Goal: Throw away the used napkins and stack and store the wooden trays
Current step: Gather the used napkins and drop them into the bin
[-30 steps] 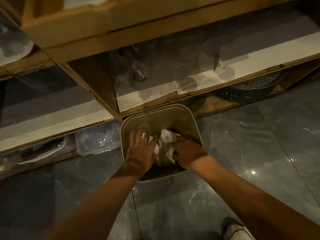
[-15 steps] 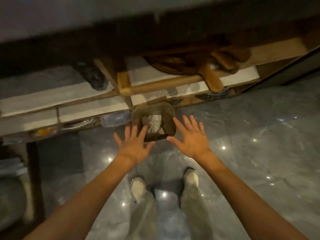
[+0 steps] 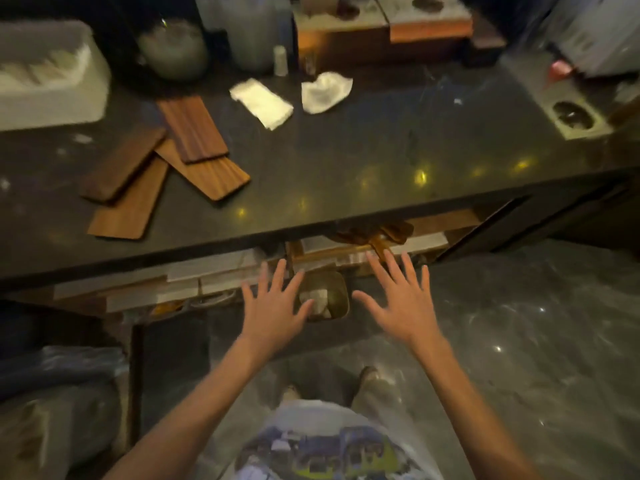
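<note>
Several wooden trays (image 3: 166, 157) lie fanned and overlapping on the left of the dark counter (image 3: 346, 168). Two white napkins rest behind them: a folded napkin (image 3: 261, 102) and a crumpled napkin (image 3: 325, 91). On the floor under the counter's front edge stands a small tan bin (image 3: 334, 294) with white napkins (image 3: 317, 299) inside. My left hand (image 3: 273, 310) and my right hand (image 3: 398, 299) hover over the bin, one on each side, fingers spread and holding nothing.
A white tub (image 3: 48, 77), a glass jar (image 3: 173, 46), bottles and wooden boxes (image 3: 381, 26) line the counter's back. Open shelves (image 3: 207, 282) with wooden items sit beneath the counter. A bagged bundle (image 3: 52, 393) lies at the lower left. The floor is grey marble.
Both hands left the napkins in the bin and lifted out empty with fingers spread. The view rose from the low shelves to above the counter, bringing the trays and two napkins into sight.
</note>
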`<state>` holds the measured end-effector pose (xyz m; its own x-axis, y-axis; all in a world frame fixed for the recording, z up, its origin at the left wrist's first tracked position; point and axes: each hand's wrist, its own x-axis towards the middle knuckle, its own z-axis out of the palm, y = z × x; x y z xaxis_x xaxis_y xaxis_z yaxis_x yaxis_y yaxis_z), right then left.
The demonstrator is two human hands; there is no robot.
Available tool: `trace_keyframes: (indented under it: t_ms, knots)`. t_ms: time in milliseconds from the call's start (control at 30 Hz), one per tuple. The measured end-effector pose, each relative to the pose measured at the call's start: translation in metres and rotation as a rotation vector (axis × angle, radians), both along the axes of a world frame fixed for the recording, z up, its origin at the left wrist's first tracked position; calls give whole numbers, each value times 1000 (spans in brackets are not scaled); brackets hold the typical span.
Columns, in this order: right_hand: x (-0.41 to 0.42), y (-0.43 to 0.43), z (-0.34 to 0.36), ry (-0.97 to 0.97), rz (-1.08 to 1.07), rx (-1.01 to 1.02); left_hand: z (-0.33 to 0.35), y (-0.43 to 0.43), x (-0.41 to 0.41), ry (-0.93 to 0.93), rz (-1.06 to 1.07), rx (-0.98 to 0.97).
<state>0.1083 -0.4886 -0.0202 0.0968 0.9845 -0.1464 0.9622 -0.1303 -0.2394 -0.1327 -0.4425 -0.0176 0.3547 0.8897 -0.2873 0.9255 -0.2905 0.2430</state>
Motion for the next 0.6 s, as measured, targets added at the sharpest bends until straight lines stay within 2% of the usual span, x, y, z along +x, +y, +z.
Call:
trace_keyframes:
  t_ms: [67,233,433,600]
  knots:
    - [8,3,21,15,-16,66,25,6,5,-16,15,79]
    - [41,32,49,30,-19,79,59,50,23,-23,51,108]
    - [80,121,65,19,91,99,77,117,42,-51,205,233]
    - [72,186,75,22,116,97,79,167,27,-53,285,223]
